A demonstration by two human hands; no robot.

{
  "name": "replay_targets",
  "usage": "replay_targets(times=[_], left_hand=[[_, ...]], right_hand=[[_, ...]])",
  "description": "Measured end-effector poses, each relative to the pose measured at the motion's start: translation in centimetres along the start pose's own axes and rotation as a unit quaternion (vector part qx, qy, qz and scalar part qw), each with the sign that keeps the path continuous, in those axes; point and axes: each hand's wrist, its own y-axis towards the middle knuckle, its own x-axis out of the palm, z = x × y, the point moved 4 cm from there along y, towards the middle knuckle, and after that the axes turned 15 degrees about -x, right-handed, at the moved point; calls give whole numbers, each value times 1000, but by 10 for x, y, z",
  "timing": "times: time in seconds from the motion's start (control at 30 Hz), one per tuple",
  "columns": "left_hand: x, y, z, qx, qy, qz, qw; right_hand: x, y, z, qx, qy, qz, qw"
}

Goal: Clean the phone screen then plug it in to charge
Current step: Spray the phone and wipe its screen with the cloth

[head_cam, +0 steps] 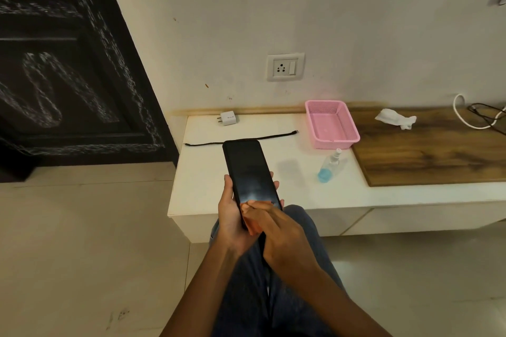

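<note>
A black phone [247, 169] with a dark screen is held upright over the front edge of the white counter [208, 189]. My left hand [232, 213] grips its lower part from the left and behind. My right hand [282, 230] presses an orange cloth [253, 224] against the bottom of the screen. A black cable [208, 143] lies stretched out on the counter behind the phone. A white charger plug [228, 117] rests by the wall. The wall socket [285, 66] is above the counter.
A pink basket [332, 124] stands to the right of the cable. In front of it lies a clear spray bottle [330, 165] with blue liquid. A wooden board [427, 150] carries a crumpled white tissue [395, 117] and further cables [476, 115]. A dark carved door [68, 63] fills the left.
</note>
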Motion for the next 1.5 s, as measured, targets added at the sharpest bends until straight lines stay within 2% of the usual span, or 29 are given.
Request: replay_targets(times=[0.23,0.5,0.67,0.83,1.03,1.23,1.4,1.5], left_hand=[[1,-1,-13,-36,8,-11,999],[-7,0,-4,-23,28,-7,999],[-2,0,-10,-45,28,-14,998],[-3,1,-7,-33,36,-14,999],[-7,4,-2,-20,54,-18,998],[3,2,-4,-17,42,-19,999],[-2,2,0,-26,43,-11,999],[-9,3,1,-22,48,18,998]], right_hand=[[-8,39,19,42,-19,-27,999],[-5,-9,7,15,-12,-38,999],[-14,10,23,71,-28,-39,996],[-16,14,27,91,-37,-23,995],[-17,-10,7,54,-73,5,996],[-29,12,22,90,-98,20,991],[-12,5,14,94,-45,-2,995],[2,-1,-8,51,-24,-2,998]])
